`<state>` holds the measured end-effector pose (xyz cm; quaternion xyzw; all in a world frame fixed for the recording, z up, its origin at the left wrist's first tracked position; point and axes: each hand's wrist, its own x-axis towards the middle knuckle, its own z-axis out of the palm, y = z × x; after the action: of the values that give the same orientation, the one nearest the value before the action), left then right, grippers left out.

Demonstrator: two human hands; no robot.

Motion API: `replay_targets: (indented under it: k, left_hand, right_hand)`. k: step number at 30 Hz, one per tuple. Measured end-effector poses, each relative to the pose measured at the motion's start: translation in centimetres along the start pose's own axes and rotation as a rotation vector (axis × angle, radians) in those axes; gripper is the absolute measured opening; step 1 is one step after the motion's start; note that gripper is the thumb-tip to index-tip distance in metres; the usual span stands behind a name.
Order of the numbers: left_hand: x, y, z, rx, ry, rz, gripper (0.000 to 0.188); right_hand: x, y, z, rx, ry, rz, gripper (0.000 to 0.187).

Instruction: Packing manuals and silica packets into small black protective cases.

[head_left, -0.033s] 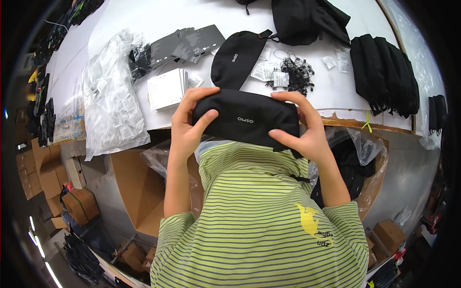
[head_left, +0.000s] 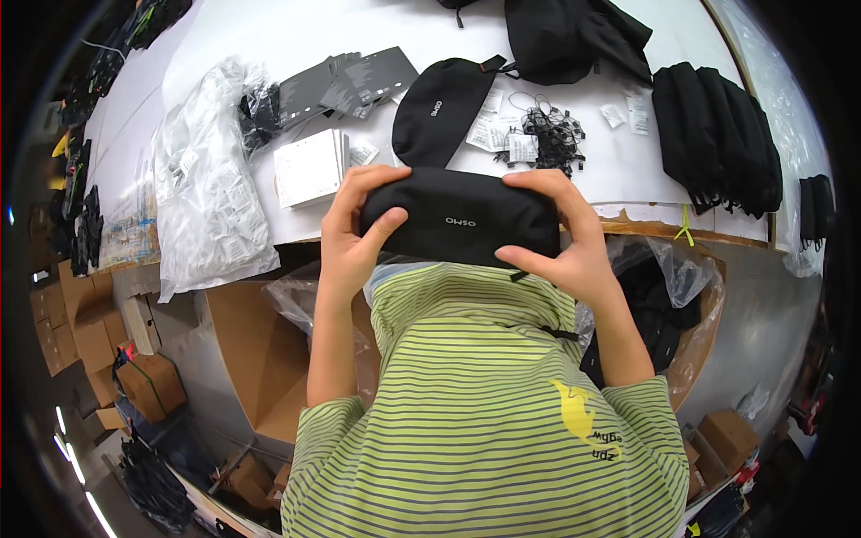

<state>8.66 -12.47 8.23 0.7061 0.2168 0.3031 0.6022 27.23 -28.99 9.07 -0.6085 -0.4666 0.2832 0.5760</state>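
A black fabric pouch with small pale lettering is held level at the table's near edge. My left hand grips its left end, thumb on the front and fingers over the top. At the right end my right hand is closed the same way, its thumb low on the front face. A short dark tab hangs below the pouch near that thumb. Just beyond it lies another black pouch, flat on the table, its lower end partly hidden behind the held one.
On the white table are a clear bag of labels, dark cards, a white card stack, a tangle of black cords, a larger black fabric item and stacked black pouches. An open carton stands below.
The held pouch has tilted very slightly, and my right fingers and thumb have shifted a little to the left on it. Both hands keep their grip.
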Motion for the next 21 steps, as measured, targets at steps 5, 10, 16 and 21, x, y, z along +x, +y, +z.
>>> replay_targets:
  k: [5,10,16,21]
  left_hand:
    - [-0.2,-0.8,0.4,0.097,-0.009,0.126,0.024]
    - [-0.5,-0.7,1.1,0.219,-0.003,0.125,0.025]
    - [-0.4,0.0,2.3,0.305,-0.054,0.201,0.048]
    - [1.2,-1.1,-3.2,0.555,0.33,0.213,0.041]
  right_hand:
    - [0.3,-0.5,-1.3,-0.191,0.05,0.001,0.027]
    - [-0.5,0.1,-3.0,-0.027,-0.161,0.335,0.027]
    - [-1.4,-0.5,-5.3,-0.16,-0.184,0.288,0.032]
    - [-1.9,-1.3,-14.0,-0.402,0.544,0.073,0.027]
